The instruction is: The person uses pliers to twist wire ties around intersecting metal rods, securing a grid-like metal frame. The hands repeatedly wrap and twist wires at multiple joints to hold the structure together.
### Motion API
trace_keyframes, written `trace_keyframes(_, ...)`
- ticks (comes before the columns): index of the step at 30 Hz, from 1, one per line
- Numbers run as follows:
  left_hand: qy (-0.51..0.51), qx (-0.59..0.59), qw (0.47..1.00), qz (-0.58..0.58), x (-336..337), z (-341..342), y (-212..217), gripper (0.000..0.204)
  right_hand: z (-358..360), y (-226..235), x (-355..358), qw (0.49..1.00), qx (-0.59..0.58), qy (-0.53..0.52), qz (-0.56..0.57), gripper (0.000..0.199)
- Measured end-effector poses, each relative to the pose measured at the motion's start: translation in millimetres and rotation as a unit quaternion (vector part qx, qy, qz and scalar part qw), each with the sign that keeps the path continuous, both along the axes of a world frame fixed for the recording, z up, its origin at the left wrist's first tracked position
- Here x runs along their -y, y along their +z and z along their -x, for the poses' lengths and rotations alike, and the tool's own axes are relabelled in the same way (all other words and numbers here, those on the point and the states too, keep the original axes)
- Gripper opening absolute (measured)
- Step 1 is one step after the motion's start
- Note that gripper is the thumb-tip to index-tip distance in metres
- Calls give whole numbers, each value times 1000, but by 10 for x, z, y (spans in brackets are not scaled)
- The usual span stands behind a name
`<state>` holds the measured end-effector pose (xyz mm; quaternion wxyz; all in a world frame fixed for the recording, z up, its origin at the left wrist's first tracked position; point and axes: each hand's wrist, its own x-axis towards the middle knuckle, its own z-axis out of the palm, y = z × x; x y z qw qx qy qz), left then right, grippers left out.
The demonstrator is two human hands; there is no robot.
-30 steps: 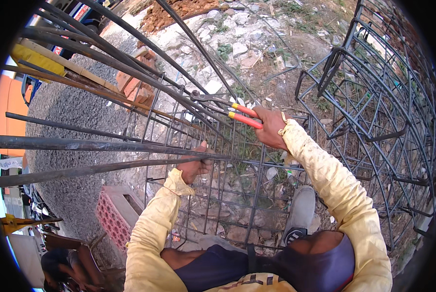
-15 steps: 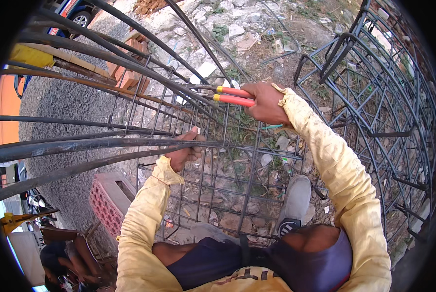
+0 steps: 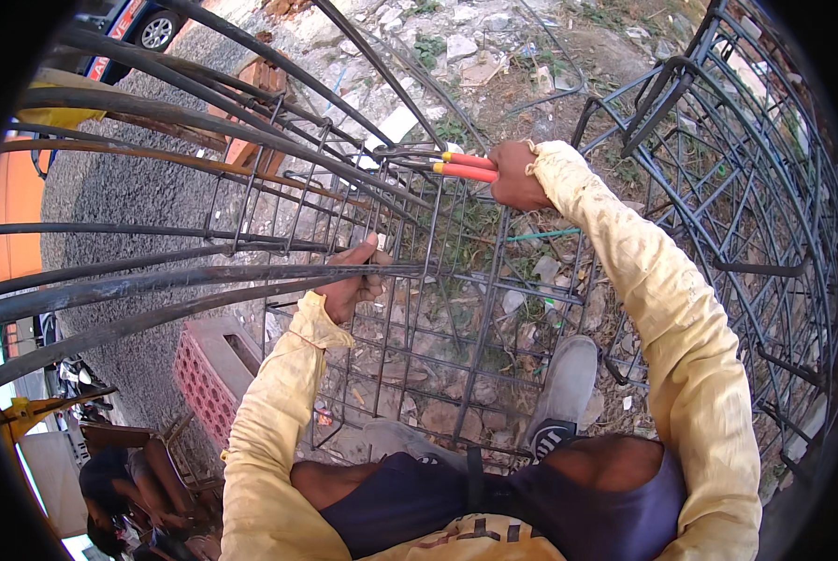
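The work in hand is the tying of a rebar cage [image 3: 456,309], a long box of dark steel bars and stirrups that lies on its side over stony ground, reaching from the person's knees out toward the upper left. The right hand [image 3: 517,176] is clenched around the orange handles of a pair of pincers [image 3: 438,165], whose head sits at a crossing of a stirrup and one of the upper long bars; whether a tie wire is caught in the head is too small to tell. The left hand [image 3: 352,285] grasps a long bar at the near side of the cage, thumb over the top, steadying it. Judged from how things lie, the cage is well along: many stirrups already stand in regular rows along the bars near the person, and the frame holds its shape. What is left seems to be the farther stretch, where the long bars [image 3: 157,280] run out bare toward the left edge with no stirrups visible on them. A second finished-looking cage [image 3: 765,215] stands just to the right. A pink perforated brick [image 3: 215,374] lies below the bars on the left, and a grey shoe [image 3: 561,393] rests beneath the cage.
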<state>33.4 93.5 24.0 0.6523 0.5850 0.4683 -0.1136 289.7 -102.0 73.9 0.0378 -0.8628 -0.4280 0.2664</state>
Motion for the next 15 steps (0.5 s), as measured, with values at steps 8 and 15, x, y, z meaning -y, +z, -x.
trace_keyframes(8, 3, 17, 999, 29, 52, -76, 24, 44, -165, -571, 181, 999, -11, 27, -21, 30)
trace_keyframes(15, 15, 27, 999, 24, 3, -11, -40, 47, 76, -211, 447, 964, -182, -83, -177, 36)
